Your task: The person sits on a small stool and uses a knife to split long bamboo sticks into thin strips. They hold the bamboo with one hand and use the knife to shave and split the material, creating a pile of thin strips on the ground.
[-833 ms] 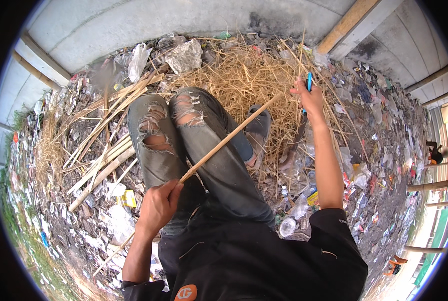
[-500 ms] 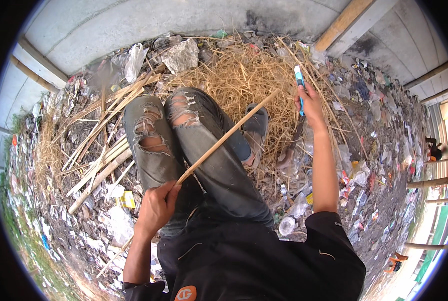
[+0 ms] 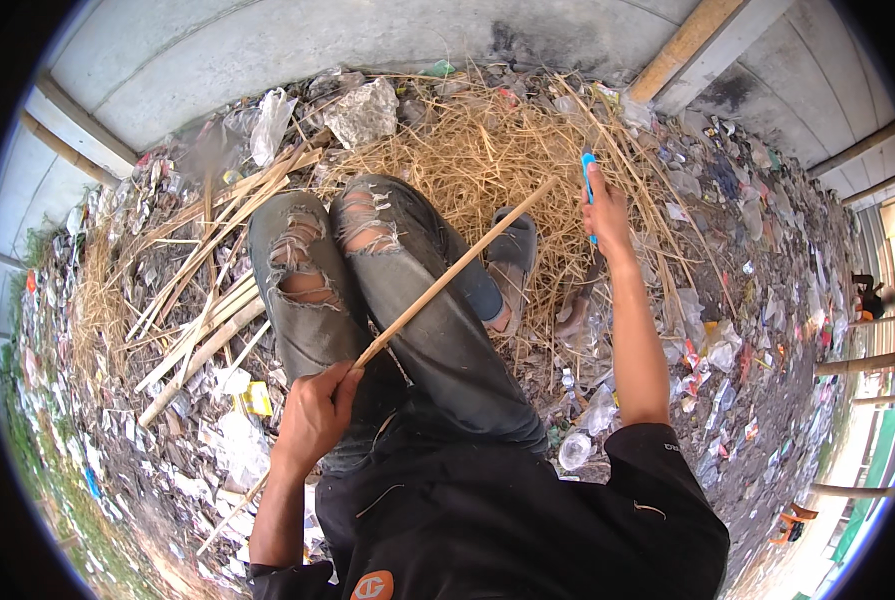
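Note:
My left hand (image 3: 310,415) is closed round a long, thin bamboo stick (image 3: 447,275). The stick slants across my right thigh, its far end over the straw, and its other end comes out below the hand toward the lower left. My right hand (image 3: 607,212), at the right edge of the straw, grips a bright blue utility knife (image 3: 589,170) pointing away from me. A small gap lies between the knife and the stick's far tip. Below the right hand, a dark, curved blade-like thing (image 3: 574,312) lies on the ground, partly hidden.
Dry straw shavings (image 3: 497,130) are heaped beyond my knees. Several split bamboo strips (image 3: 207,250) lie to the left. Plastic litter (image 3: 727,300) covers the ground around me. A grey concrete wall (image 3: 367,35) stands at the far side, with a wooden post (image 3: 682,50) leaning against it.
My right hand has shifted slightly left and turned the knife, bringing it closer to the stick's far end. The left hand and the stick stay nearly still.

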`<control>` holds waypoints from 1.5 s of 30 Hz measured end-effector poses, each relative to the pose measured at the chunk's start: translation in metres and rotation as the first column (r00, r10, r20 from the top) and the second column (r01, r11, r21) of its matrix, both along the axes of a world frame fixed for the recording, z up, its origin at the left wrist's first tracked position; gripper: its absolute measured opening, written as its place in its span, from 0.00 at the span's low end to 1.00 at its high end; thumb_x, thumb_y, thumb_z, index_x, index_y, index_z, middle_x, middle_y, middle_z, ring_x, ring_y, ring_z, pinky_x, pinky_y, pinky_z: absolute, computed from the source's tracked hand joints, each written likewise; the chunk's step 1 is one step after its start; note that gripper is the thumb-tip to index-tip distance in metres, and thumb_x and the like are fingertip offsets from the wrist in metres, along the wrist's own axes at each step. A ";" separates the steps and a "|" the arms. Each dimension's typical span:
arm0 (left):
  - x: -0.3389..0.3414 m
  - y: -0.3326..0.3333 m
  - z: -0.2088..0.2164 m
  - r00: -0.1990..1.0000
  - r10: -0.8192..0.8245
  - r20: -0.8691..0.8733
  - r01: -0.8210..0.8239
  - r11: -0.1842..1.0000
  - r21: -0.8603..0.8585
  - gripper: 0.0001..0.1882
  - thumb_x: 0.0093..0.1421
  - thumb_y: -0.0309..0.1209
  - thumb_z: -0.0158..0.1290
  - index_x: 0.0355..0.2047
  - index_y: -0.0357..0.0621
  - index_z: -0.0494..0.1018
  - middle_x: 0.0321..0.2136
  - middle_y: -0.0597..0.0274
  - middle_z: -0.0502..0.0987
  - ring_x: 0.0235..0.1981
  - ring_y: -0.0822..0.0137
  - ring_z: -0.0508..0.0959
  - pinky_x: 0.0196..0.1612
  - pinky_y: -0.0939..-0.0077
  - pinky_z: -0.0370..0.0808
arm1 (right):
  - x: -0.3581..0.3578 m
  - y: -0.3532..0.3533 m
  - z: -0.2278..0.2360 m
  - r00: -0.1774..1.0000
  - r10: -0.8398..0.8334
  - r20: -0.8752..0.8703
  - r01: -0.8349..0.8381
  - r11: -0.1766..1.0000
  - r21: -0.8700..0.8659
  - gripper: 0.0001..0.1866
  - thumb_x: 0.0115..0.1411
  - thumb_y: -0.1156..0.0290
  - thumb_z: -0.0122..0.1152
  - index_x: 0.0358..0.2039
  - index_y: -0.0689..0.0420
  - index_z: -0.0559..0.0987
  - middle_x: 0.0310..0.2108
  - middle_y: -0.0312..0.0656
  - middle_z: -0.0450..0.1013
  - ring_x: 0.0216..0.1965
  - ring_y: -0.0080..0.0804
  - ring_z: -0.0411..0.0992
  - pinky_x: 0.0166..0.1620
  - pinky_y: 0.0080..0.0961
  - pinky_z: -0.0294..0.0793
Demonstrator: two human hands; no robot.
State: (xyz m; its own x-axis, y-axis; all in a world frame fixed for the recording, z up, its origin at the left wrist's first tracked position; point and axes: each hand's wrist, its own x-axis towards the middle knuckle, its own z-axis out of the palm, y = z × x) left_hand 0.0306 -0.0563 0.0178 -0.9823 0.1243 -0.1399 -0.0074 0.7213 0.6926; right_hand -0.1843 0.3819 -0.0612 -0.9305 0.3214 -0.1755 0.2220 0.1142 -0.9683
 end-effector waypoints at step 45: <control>-0.010 0.030 -0.011 0.998 0.033 -0.058 -0.034 0.999 -0.013 0.12 0.70 0.36 0.54 0.39 0.39 0.79 0.23 0.39 0.78 0.29 0.37 0.80 0.32 0.48 0.75 | 0.083 -0.086 0.025 0.818 0.575 -0.028 -0.565 0.811 0.150 0.20 0.74 0.56 0.55 0.47 0.63 0.77 0.29 0.35 0.71 0.28 0.20 0.68 0.31 0.21 0.69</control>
